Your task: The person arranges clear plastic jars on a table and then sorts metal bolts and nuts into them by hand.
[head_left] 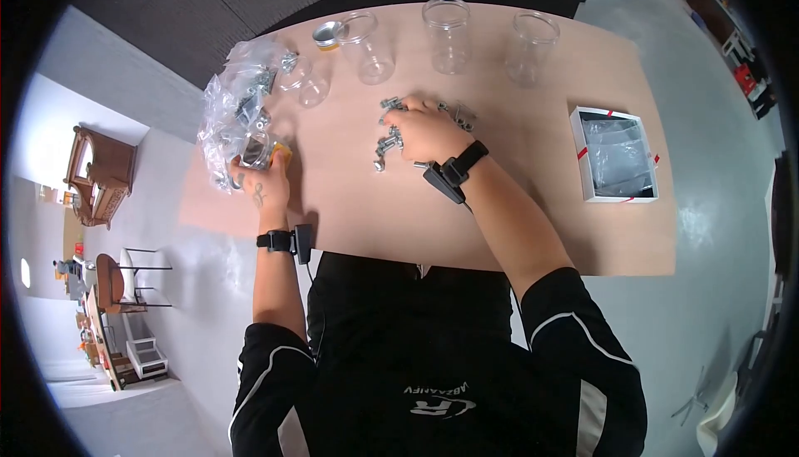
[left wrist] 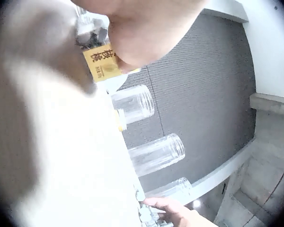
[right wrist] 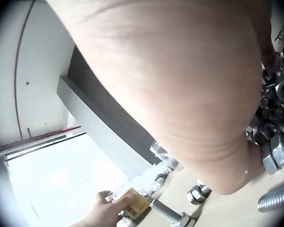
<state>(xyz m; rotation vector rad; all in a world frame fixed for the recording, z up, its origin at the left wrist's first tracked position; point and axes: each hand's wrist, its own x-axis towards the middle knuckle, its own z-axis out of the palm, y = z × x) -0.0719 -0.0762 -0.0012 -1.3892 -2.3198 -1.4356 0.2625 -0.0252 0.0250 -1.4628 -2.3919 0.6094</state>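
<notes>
One hand on a jar, one hand in the bolts

The left hand [head_left: 261, 184] holds a jar [head_left: 255, 151] with a yellow label [left wrist: 104, 61]. The jar sits between the thumb and the other fingers, and the thumb presses on the label. A big clear bag [head_left: 226, 116] with metal bits lies right beside that hand.

The right hand [head_left: 429, 131] reaches down into a pile of bolts [head_left: 388, 142] on the table [head_left: 333, 199]. Its fingers bend and touch the pile. Bolts lie on both sides of the fingers, and a few are close to the palm. I cannot tell if the fingers pinch one. Some bolts have nuts [right wrist: 195, 195] on them.

Three tall jars [head_left: 449, 45] stand past the pile. A round lid [head_left: 327, 36] is near the left one. A white box [head_left: 585, 176] sits on the right.
</notes>
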